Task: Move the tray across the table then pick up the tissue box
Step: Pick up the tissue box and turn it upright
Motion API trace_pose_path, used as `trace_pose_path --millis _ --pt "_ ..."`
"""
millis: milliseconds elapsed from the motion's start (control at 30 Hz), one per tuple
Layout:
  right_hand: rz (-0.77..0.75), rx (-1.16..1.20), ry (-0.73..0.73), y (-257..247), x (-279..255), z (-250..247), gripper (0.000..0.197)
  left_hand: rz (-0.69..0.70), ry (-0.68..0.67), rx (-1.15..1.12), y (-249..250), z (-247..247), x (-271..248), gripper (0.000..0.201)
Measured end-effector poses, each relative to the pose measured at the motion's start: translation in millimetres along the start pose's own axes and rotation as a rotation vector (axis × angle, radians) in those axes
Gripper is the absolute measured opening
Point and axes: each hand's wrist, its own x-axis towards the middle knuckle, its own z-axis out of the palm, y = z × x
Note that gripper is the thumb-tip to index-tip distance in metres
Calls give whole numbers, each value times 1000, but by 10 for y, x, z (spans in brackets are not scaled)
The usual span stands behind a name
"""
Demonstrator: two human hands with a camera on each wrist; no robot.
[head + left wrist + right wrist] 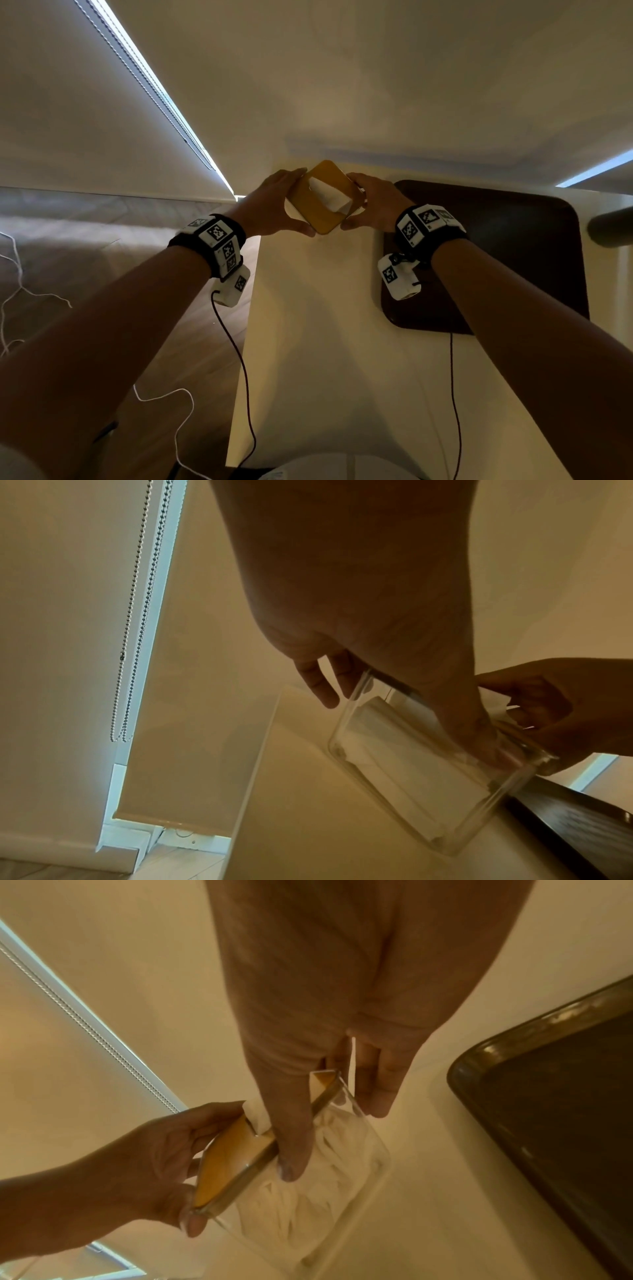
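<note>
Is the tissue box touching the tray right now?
Apart. The right wrist view shows bare table between the tissue box and the tray.

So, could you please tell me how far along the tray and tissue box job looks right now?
Looks done: the dark tray lies flat on the white table, untouched. In hand: the left hand and right hand grip opposite sides of the clear tissue box with its wooden lid. The left wrist view suggests it is tilted, one edge up. Left: lifting it fully clear, if it isn't already.
</note>
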Motion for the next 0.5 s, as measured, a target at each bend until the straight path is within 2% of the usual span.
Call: trace_pose_path --millis 100,167,267,367,500 --pt "43 76 24 19 -85 38 128 -3 -17 -9 -3 -22 2 130" --pt "122 162 94 31 -212 161 143 -3 -19 -20 -31 -48 5 127" --pt "244 321 216 -1 -385 550 151 -13 -21 -26 -85 -106 50 122" --pt "285 434 278 -135 -445 874 148 -43 -79 -23 -87 -149 135 120" --pt "229 563 405 -291 -381 1063 132 -42 -182 -13 -67 -183 216 117"
